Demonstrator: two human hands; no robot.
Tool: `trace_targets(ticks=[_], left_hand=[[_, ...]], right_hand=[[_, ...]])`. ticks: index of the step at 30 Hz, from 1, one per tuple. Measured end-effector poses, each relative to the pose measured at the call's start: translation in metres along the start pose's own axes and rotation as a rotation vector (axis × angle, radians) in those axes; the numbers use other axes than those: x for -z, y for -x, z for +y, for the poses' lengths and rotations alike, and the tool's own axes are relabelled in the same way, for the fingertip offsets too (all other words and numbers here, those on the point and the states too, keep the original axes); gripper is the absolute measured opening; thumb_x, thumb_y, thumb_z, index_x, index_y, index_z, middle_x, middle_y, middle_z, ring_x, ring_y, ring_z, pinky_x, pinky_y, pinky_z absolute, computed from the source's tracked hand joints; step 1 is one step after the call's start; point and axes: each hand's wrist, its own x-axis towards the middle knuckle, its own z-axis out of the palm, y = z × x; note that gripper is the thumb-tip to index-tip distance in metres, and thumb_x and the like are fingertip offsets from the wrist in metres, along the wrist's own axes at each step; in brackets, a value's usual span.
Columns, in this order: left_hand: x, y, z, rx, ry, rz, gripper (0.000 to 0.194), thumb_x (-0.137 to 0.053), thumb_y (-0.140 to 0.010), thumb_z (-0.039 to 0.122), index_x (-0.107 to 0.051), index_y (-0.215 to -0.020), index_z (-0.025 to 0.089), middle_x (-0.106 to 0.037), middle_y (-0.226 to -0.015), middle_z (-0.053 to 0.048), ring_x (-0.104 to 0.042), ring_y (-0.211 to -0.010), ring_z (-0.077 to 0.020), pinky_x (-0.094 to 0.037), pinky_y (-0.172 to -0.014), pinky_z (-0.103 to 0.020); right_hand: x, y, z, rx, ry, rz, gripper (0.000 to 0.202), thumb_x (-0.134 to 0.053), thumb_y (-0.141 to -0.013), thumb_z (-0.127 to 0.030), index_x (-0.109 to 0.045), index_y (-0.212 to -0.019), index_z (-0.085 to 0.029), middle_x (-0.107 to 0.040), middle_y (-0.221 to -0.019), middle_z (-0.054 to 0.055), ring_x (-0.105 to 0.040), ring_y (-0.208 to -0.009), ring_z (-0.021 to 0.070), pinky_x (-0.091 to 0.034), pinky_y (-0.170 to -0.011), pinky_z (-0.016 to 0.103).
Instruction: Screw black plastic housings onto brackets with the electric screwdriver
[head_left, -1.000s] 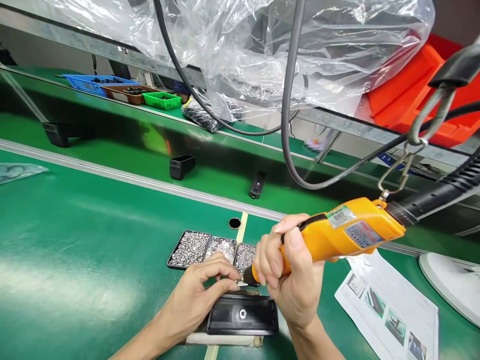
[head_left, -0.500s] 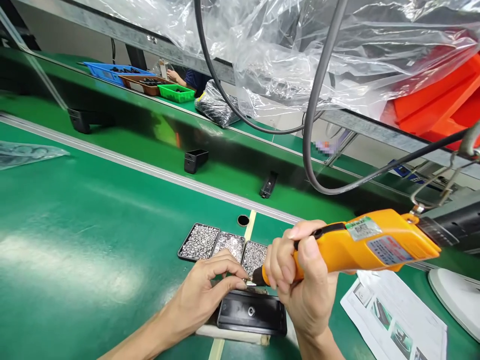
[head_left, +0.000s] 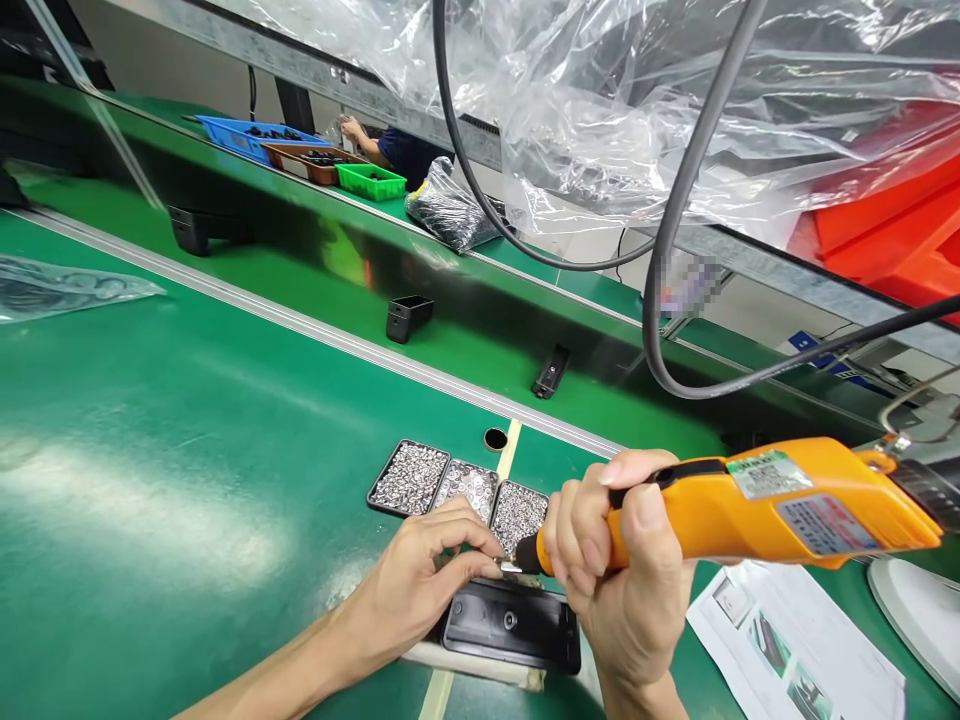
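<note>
A: What does each hand have?

B: The left hand (head_left: pixel 431 575) has its grip pinched close, thumb against fingertips, on one small metal piece (head_left: pixel 511 567). The right hand (head_left: pixel 637 590) has its grip wrapped firmly round one orange driver (head_left: pixel 817 500).

A: Where are those, going by the case (head_left: pixel 544 645)?

B: The metal piece is just beyond the case's far edge. The driver's tip is right by it; whether they touch, I can't tell. The driver's body slants up and away to the right of the case.

A: Just one case by the hands?

B: One, black, hollow side up, with one ring (head_left: pixel 511 621) near the middle of its floor.

A: And trays?

B: Three trays (head_left: pixel 386 510) in a row on the desk (head_left: pixel 247 430), beyond the case. All hold metal bits (head_left: pixel 409 477), too small and many to count. One round hole (head_left: pixel 496 439) sits past them.

A: Farther from the case?

B: I count three black parts (head_left: pixel 410 322) on the green strip (head_left: pixel 472 355), well beyond it. Past those and to its left are three bins (head_left: pixel 382 190), with one co-worker's arm (head_left: pixel 367 145) near them.

A: Right of the case?

B: One printed sheet (head_left: pixel 832 630) on the desk.
</note>
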Motion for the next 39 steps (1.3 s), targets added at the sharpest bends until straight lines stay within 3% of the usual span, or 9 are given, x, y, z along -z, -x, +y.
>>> trace_targets(ticks=[6, 15, 26, 32, 39], left_hand=[[0.001, 0.002, 0.001, -0.031, -0.024, -0.052, 0.023, -0.053, -0.104, 0.016, -0.071, -0.089, 0.019, -0.068, -0.086, -0.001, -0.061, -0.086, -0.0147, -0.046, -0.079, -0.028], [0.001, 0.000, -0.001, 0.030, -0.010, -0.009, 0.022, -0.056, -0.102, 0.018, -0.072, -0.086, 0.019, -0.069, -0.084, -0.001, -0.061, -0.081, -0.0153, -0.044, -0.076, -0.028], [0.002, 0.003, -0.004, -0.102, -0.079, -0.027, 0.012, -0.063, -0.098, 0.012, -0.072, -0.093, 0.018, -0.068, -0.085, -0.002, -0.062, -0.083, -0.0158, -0.047, -0.077, -0.029], [0.001, 0.002, 0.002, -0.146, -0.171, 0.003, 0.020, -0.055, -0.102, 0.010, -0.073, -0.098, 0.018, -0.072, -0.094, -0.004, -0.064, -0.091, -0.0172, -0.049, -0.082, -0.031], [-0.002, 0.003, 0.003, -0.203, -0.297, 0.109, 0.017, -0.063, -0.099, 0.013, -0.076, -0.090, 0.017, -0.073, -0.085, -0.003, -0.061, -0.080, -0.0179, -0.047, -0.075, -0.033]], right_hand=[[0.000, 0.003, 0.009, -0.033, 0.036, -0.007, 0.007, -0.055, -0.103, -0.032, -0.059, -0.101, -0.027, -0.040, -0.054, -0.012, -0.031, -0.038, 0.0044, -0.036, -0.039, 0.015], [-0.003, 0.001, 0.007, 0.004, 0.039, 0.072, 0.009, -0.057, -0.102, -0.033, -0.058, -0.097, -0.026, -0.040, -0.052, -0.012, -0.030, -0.036, 0.0046, -0.037, -0.037, 0.015], [-0.005, -0.001, 0.010, -0.027, 0.016, 0.087, 0.009, -0.059, -0.102, -0.032, -0.056, -0.095, -0.025, -0.041, -0.052, -0.013, -0.030, -0.035, 0.0039, -0.037, -0.036, 0.015], [-0.004, 0.000, 0.010, -0.032, 0.044, 0.052, 0.015, -0.058, -0.101, -0.033, -0.055, -0.090, -0.024, -0.041, -0.053, -0.012, -0.029, -0.036, 0.0040, -0.036, -0.037, 0.015], [-0.005, -0.001, 0.016, -0.037, 0.059, 0.087, 0.011, -0.059, -0.101, -0.033, -0.057, -0.094, -0.025, -0.040, -0.052, -0.012, -0.031, -0.037, 0.0048, -0.037, -0.037, 0.016]])
